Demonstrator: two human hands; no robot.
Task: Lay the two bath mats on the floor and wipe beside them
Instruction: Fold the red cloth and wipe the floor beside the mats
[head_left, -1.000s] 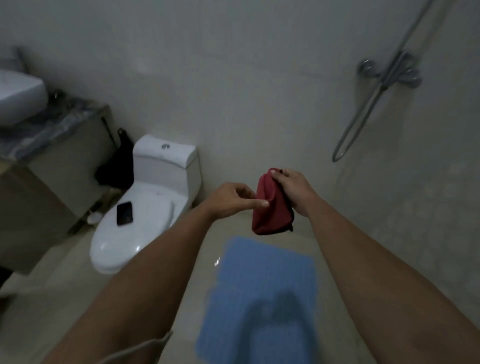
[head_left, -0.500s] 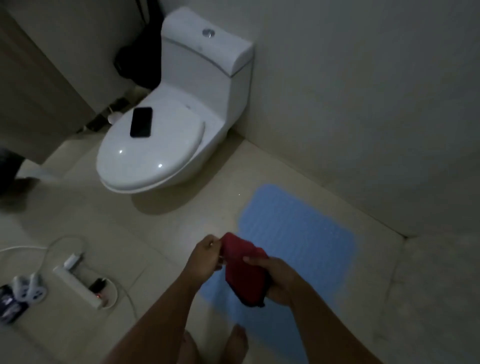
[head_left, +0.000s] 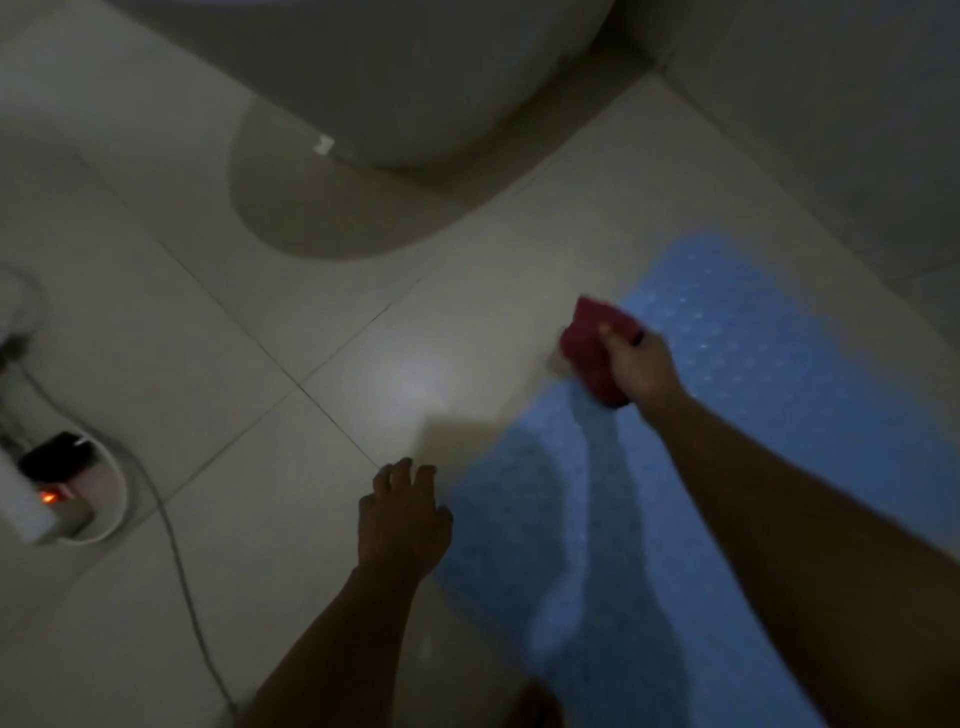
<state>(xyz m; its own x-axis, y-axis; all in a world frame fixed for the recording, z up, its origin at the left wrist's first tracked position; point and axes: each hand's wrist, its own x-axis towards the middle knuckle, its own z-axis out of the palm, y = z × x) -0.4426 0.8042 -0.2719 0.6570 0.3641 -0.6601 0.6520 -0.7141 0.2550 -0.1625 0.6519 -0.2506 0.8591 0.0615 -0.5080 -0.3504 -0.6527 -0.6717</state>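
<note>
Two hands are seen here, well apart from each other. The right hand (head_left: 641, 364) is curled tight around a bunched-up red cloth (head_left: 592, 348), with the thumb laid over the front of it and a dark ring seen on one finger. The cloth is held low, right at the left long edge of the blue bath mat (head_left: 727, 395), where mat meets bare floor (head_left: 260, 519); whether the cloth is actually pressed onto the tile can't be told, since it's all pretty blurry.

The left hand (head_left: 402, 522) is kept empty, fingers loosely spread and slightly bent, placed just beside the mat's near-left edge over the tile. It can't be told if the fingertips are touching the floor.

Only one mat is seen, laid flat on the floor. Its long axis is run diagonally, from the bottom middle of the view up toward the upper right, where the wall corner is, and its bumpy dotted texture is caught by the light at the far end. Shadows of both arms are thrown across its near half.

Past the mat's far-left side, the toilet base (head_left: 415, 78) is parked against the wall. Off at the floor's left edge, a white power strip (head_left: 31, 509) with a glowing orange light and a cable (head_left: 179, 561) is left lying.
</note>
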